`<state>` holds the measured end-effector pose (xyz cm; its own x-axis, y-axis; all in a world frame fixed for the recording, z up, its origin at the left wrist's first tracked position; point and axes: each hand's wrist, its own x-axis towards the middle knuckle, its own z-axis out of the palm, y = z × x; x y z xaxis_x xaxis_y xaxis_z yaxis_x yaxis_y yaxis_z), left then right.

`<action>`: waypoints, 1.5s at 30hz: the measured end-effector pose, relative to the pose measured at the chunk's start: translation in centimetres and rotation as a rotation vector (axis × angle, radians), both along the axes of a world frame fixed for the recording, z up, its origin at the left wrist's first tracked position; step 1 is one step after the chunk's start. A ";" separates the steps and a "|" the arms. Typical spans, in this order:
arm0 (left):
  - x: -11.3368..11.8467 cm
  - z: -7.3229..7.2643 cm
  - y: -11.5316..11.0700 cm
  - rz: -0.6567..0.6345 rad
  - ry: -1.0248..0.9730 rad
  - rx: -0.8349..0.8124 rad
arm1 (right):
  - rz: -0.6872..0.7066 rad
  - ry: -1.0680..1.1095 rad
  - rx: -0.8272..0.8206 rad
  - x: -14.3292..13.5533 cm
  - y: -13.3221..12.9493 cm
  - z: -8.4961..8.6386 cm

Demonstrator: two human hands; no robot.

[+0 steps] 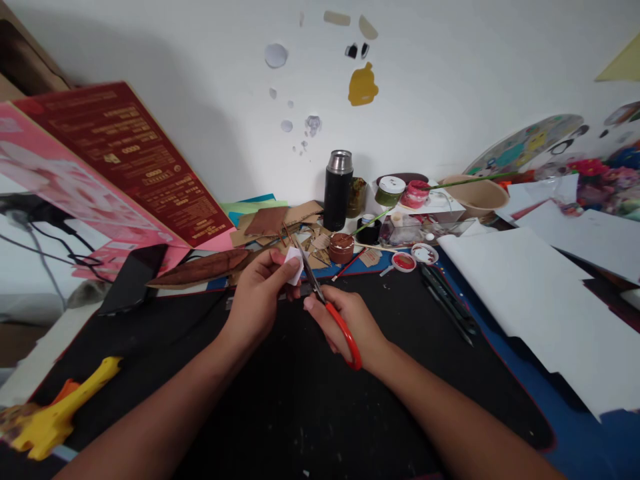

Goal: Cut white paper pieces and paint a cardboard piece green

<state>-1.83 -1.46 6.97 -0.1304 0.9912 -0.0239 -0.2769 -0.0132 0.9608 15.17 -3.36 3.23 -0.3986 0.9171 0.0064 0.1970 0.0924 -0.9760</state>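
Note:
Between the thumb and fingers of my left hand is a small piece of white paper, held upright above the black mat. My right hand is closed around the red handles of a pair of scissors. The metal blades point up and away from me and lie against the right edge of the paper. Whether the blades are parted there is hard to make out. Part of the lower handle is hidden by my right hand.
Behind my hands stand a black thermos, a brown paint jar and cardboard scraps. White sheets and dark pens lie at right. A phone and a yellow giraffe toy are at left.

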 end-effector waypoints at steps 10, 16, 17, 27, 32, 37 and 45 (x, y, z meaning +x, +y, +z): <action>0.2 -0.2 -0.3 0.010 -0.016 0.015 | 0.019 0.002 -0.032 0.1 0.1 0.1; 0.3 -0.3 -0.2 0.011 -0.032 0.015 | -0.005 -0.016 -0.075 0.0 0.0 -0.5; 0.3 -0.3 -0.2 0.013 -0.030 0.014 | -0.009 -0.016 -0.079 -0.1 0.0 -0.6; 0.2 -0.4 0.0 0.011 -0.026 0.007 | -0.012 -0.014 -0.081 0.1 0.0 -1.1; 0.0 -0.3 0.1 0.006 -0.013 -0.006 | -0.010 -0.028 -0.063 0.1 0.1 -1.1; -0.2 -0.4 0.3 0.019 -0.015 -0.001 | -0.019 -0.042 -0.084 0.1 0.1 -0.7; -0.1 -0.6 0.2 -0.015 -0.001 0.008 | -0.022 -0.027 -0.096 0.0 0.1 -0.8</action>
<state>-1.96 -1.29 6.33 -0.1151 0.9932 -0.0162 -0.2778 -0.0165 0.9605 15.22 -3.28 2.45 -0.3773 0.9214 -0.0927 0.2248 -0.0060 -0.9744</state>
